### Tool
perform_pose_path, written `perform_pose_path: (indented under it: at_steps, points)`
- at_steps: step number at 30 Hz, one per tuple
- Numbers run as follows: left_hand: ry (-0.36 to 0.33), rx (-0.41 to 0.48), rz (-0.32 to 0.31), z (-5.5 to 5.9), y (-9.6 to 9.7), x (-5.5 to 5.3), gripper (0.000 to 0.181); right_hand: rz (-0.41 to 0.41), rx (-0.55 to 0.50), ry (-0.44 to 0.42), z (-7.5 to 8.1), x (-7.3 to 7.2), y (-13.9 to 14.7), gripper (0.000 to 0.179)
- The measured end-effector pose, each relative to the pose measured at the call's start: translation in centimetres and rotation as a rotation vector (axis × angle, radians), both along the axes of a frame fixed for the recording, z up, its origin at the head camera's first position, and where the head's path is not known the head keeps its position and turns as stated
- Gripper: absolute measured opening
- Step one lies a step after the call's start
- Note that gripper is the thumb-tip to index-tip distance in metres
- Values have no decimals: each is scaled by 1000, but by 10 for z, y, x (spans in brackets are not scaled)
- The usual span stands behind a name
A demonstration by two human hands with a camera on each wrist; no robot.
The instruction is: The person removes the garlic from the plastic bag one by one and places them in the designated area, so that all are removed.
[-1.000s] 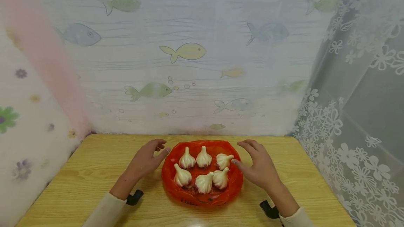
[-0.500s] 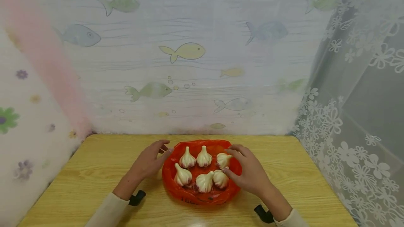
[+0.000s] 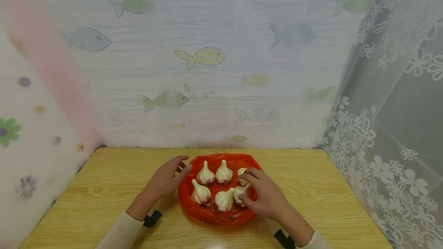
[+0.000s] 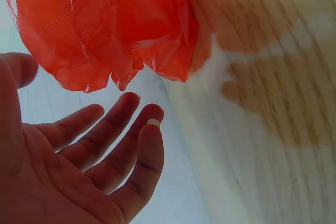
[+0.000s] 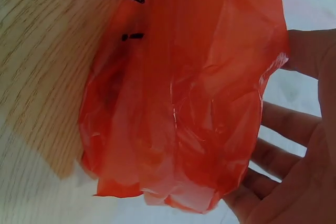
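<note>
A red plastic bag [image 3: 188,208], its mouth spread wide like a bowl, holds several white garlic bulbs [image 3: 224,200] tinged purple at the base. My left hand [image 3: 165,180] is just outside the bag's left rim, fingers loosely bent with nothing between them. Over the right rim reaches my right hand [image 3: 268,197], its thumb and fingers spread above the far-right bulb [image 3: 241,173] and the bulb in front of it [image 3: 239,194], partly covering both. In the right wrist view, the bag's side [image 5: 184,103] hides the right fingertips.
The bag stands on a light wood-grain table [image 3: 124,172]. A fish-print curtain [image 3: 207,107] hangs behind it, with a flower-print sheet [image 3: 31,133] at left and a lace curtain [image 3: 367,156] at right. Black wrist mounts [image 3: 152,219] hang under both wrists.
My right hand has moved left, from beside the bag's right rim to over the right-hand garlic bulbs. The left hand has shifted slightly right. The bulbs stay in place.
</note>
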State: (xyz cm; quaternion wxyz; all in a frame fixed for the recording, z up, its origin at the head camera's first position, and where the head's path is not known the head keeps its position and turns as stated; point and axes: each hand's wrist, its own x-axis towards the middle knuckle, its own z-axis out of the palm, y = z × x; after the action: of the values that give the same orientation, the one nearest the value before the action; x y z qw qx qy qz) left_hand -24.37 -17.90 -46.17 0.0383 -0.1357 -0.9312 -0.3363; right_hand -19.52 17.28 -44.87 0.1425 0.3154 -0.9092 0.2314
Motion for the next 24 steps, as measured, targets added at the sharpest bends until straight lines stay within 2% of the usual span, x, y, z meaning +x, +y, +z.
perform_pose_path:
  at_steps: [6, 12, 24]
  points:
    - [-9, -12, -16, -1, -1, -2, 59, 0, 67, 5, -4, 1, -2, 36]
    - [-26, -7, -15, -4, 0, -4, 54, -11, 132, -33, -8, 3, -4, 42]
    - [-33, -45, -18, -3, 0, 0, 38, -6, 219, -22, -9, 4, -8, 36]
